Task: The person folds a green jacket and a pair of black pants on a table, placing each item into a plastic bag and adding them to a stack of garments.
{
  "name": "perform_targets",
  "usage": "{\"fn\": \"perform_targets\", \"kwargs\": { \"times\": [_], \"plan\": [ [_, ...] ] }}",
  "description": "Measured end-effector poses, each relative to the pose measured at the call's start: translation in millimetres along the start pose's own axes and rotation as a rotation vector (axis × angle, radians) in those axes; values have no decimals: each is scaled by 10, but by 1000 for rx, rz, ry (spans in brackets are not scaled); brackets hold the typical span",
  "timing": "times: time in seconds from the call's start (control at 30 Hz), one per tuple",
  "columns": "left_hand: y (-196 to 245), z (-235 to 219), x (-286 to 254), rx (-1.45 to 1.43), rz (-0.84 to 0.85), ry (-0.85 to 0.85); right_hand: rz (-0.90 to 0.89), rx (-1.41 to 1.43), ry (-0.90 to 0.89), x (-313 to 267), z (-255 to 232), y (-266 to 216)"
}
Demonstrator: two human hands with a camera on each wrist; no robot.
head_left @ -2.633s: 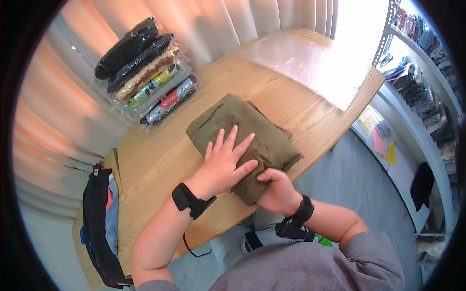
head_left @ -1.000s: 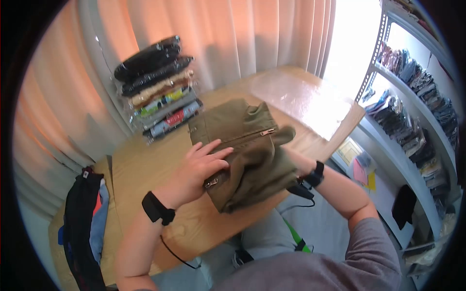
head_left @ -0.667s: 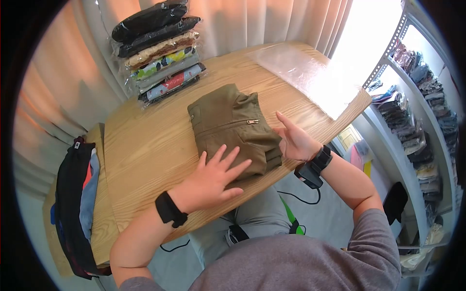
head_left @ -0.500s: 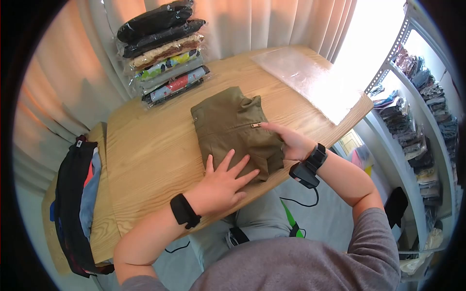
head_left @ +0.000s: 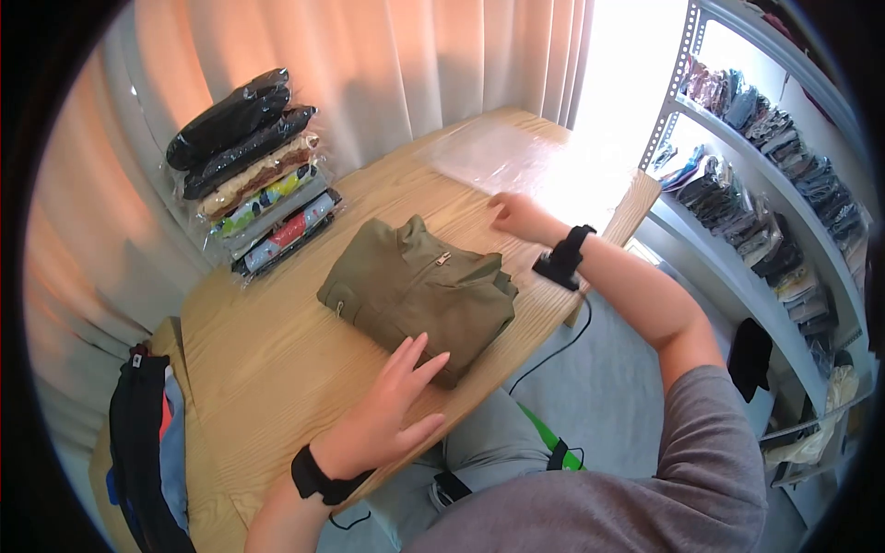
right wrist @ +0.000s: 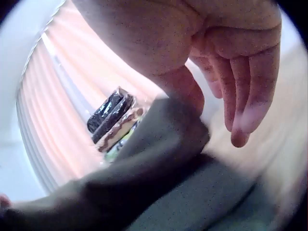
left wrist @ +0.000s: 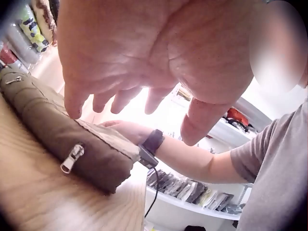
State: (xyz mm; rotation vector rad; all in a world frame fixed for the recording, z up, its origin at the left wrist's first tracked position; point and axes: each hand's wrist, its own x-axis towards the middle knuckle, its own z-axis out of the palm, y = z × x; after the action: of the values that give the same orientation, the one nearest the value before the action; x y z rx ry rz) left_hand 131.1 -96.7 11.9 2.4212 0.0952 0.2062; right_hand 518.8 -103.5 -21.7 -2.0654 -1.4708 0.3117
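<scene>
- The folded olive garment [head_left: 415, 304] lies on the wooden table [head_left: 267, 350], close to its near edge, with a zip pull [head_left: 442, 259] showing on top.
- The left hand [head_left: 369, 429] is at the garment's 6 to 7 o'clock, fingers straight and spread wide; the fingertips may just brush the fabric, though neither view settles it.
- The right hand [head_left: 530, 221] is at 2 o'clock, apart from the garment, fingers loosely bent and holding nothing.
- Clear plastic [head_left: 489, 157] lies at 1 o'clock, the bagged stack [head_left: 253, 175] at 10.
- Uneven layers at the garment's 3 o'clock side could slip open if one were lifted alone.
- A drag towards 5 o'clock could tip a corner over the edge, as little table remains there.
- The cable [head_left: 555, 348] hanging at 4 o'clock could catch the loose layers if the right arm swept back low.
</scene>
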Motion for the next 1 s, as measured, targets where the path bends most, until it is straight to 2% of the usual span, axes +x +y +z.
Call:
{"fn": "perform_targets", "kwargs": {
  "times": [0.07,0.1,0.17,0.33,0.43,0.47,0.53,0.57,0.63,0.67,0.73,0.77,0.8,0.87,0.9,0.97,1.0],
  "plan": [
    [30,-17,-42,10,-3,8,-105,-430,262,30,-161,217],
    [25,-14,-59,35,-8,6,-106,-432,268,19,-218,221],
    [13,-6,-90,68,-10,12,213,-752,-17,30,-332,205],
    [17,-11,-151,60,10,19,257,-774,95,149,-262,475],
    [46,-32,-165,70,10,14,283,-746,259,170,-274,519],
    [60,-35,-169,72,11,16,282,-746,261,164,-282,525],
    [91,-28,-175,66,3,6,252,-544,405,138,-300,564],
    [103,-24,-178,67,6,8,251,-545,408,129,-336,586],
    [129,-16,-187,41,7,15,207,-190,294,155,-424,693],
    [139,-13,-193,42,8,17,205,-191,295,186,-438,732],
    [159,-15,-213,17,23,26,139,207,496,288,-424,827],
    [167,-19,-222,21,19,29,64,300,588,360,-426,859],
    [174,-20,-230,8,16,41,15,341,652,375,-474,759],
    [186,-36,-257,2,2,60,-158,582,719,206,-538,232],
    [189,-46,-269,-43,-5,92,-165,590,712,111,-565,-29],
    [190,-85,-301,-85,-20,132,-351,547,697,-127,-596,-551],
    [187,-107,-327,-97,-30,187,-344,452,677,-315,-576,-854]
  ]
}}
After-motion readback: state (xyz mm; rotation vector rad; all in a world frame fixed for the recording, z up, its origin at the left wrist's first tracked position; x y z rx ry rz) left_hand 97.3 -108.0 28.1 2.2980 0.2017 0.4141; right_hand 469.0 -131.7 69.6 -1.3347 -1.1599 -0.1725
